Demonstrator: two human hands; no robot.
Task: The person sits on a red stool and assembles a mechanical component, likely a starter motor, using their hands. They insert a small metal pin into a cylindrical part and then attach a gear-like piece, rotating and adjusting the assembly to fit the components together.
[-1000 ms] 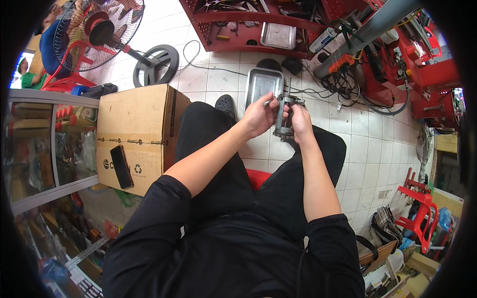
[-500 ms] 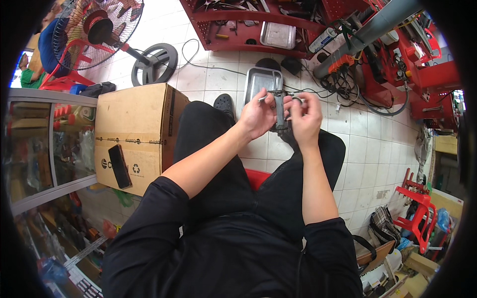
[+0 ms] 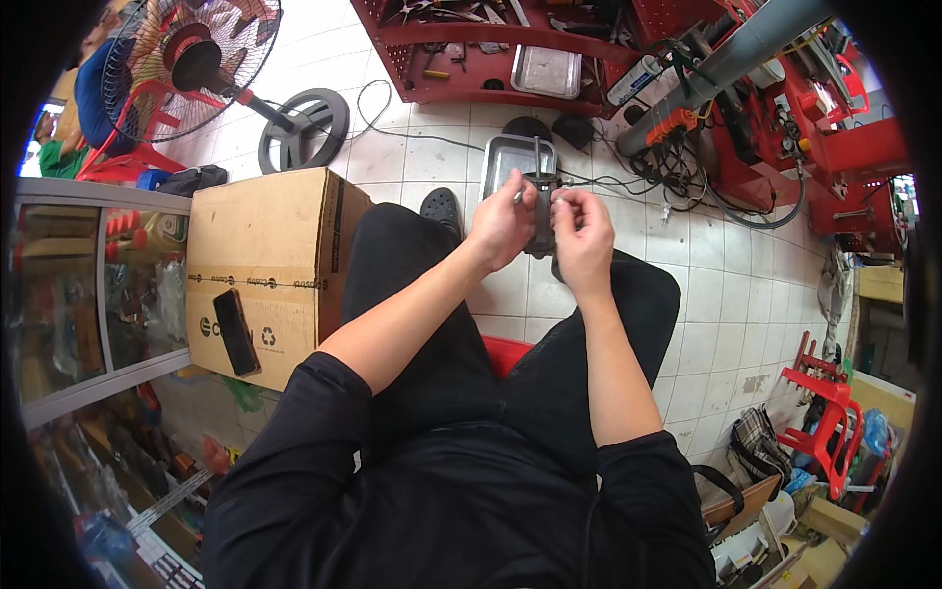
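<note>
Between my knees, my left hand (image 3: pixel 504 221) is closed around a dark, bracket-like metal part (image 3: pixel 542 231), held upright. A short silvery pin end (image 3: pixel 519 196) sticks out by its thumb, and a thin rod rises from the part's top. My right hand (image 3: pixel 584 236) is at the part's right side, thumb and fingers pinched together. What lies between those fingertips is too small to make out. Beyond the hands, a silver metal tray (image 3: pixel 497 157) rests on the tiled floor, partly covered by the part and my left hand.
At my left stands a cardboard box (image 3: pixel 260 231) with a black phone (image 3: pixel 235 332) on top. A fan (image 3: pixel 201 64) and a red tool cart (image 3: pixel 451 88) are ahead. Cables (image 3: pixel 677 182) lie on the floor at right, and a red plastic stool (image 3: pixel 829 422) lies further right.
My right hand has moved left and its fingers have drawn together beside the metal part. The part has turned slightly, and a thin rod now shows above it.
</note>
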